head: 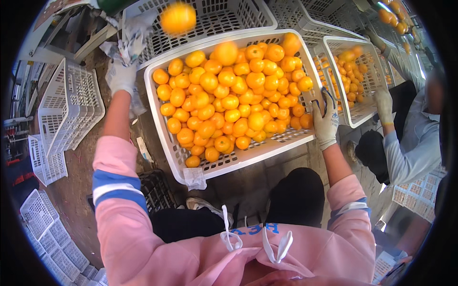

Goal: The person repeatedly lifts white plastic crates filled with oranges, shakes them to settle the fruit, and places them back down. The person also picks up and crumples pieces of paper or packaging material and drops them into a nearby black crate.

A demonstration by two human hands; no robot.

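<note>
A white plastic crate [236, 157] filled with small orange citrus fruits [229, 102] sits tilted before me. My right hand [326, 123], in a white work glove, grips this crate's right rim. Beyond the crate's left rim, my gloved left hand [121, 77] holds crumpled thin plastic sheeting [130, 44]; its fingertips are partly hidden by the sheeting. One blurred orange fruit [178, 18] appears in the air above another white crate [229, 18] behind the full one. A crumpled whitish scrap [195, 178] clings to the full crate's near left corner.
At right, a co-worker's gloved hand [384, 103] is beside another crate of fruit [349, 118]. White crates [68, 111] stand at left, with several more [53, 243] at lower left. A black crate [155, 189] lies near my legs. A metal frame [87, 41] rises at upper left.
</note>
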